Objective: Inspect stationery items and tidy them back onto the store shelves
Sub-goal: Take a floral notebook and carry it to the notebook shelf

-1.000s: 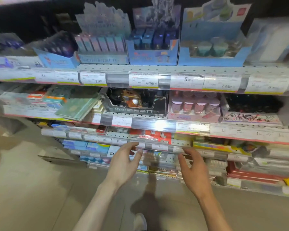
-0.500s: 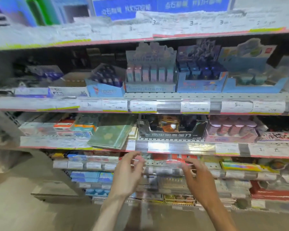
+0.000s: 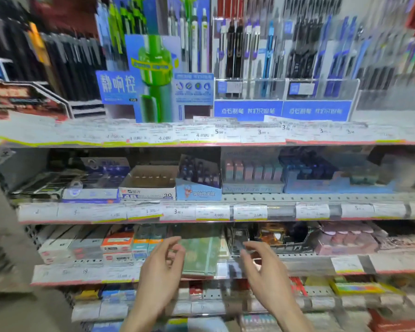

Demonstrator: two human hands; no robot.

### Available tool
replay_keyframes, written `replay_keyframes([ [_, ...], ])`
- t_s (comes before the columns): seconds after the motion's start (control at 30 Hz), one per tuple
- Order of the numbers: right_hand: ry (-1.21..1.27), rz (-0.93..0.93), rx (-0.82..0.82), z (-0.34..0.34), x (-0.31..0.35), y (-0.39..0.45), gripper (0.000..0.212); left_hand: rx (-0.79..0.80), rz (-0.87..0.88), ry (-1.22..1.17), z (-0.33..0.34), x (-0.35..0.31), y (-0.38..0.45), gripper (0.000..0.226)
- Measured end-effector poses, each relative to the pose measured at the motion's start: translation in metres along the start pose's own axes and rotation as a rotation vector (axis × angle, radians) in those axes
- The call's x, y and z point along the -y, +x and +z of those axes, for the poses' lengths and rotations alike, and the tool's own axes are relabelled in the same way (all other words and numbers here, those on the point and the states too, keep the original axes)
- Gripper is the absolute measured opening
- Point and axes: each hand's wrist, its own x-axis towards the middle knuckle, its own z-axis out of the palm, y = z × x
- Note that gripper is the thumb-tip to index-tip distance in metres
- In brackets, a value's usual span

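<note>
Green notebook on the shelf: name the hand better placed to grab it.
Probably the left hand: its fingertips sit right at the green notebook's left edge. The right hand hangs open further right, nearer the black display box.

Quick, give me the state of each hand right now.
Left hand: open, fingers curled loosely, holding nothing, in front of the green packet.
Right hand: open, fingers spread, holding nothing.
</note>
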Motion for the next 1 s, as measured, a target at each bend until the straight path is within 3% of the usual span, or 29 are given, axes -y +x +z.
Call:
replay_keyframes([
  [0.33, 0.042, -0.054, 0.051, 0.031, 0.013, 0.039, 0.026, -0.029, -0.055, 0.150, 0.001, 0.018, 0.028, 0.024],
  [0.53, -0.049, -0.005, 0.113, 0.057, 0.009, 0.041, 0.028, 0.093, -0.020, 0.301, 0.010, 0.040, 0.053, 0.037],
  [0.7, -0.119, 0.107, 0.128, 0.078, 0.016, 0.037, 0.040, 0.239, -0.036, 0.356, 0.015, 0.052, 0.076, 0.045],
  [0.87, -0.093, 0.278, 0.136, 0.099, 0.017, 0.042, 0.042, 0.289, -0.028, 0.416, 0.019, 0.058, 0.088, 0.047],
  [1.0, 0.111, 0.454, 0.154, 0.100, 0.016, 0.049, 0.033, 0.326, -0.030, 0.332, 0.025, 0.060, 0.085, 0.042],
])
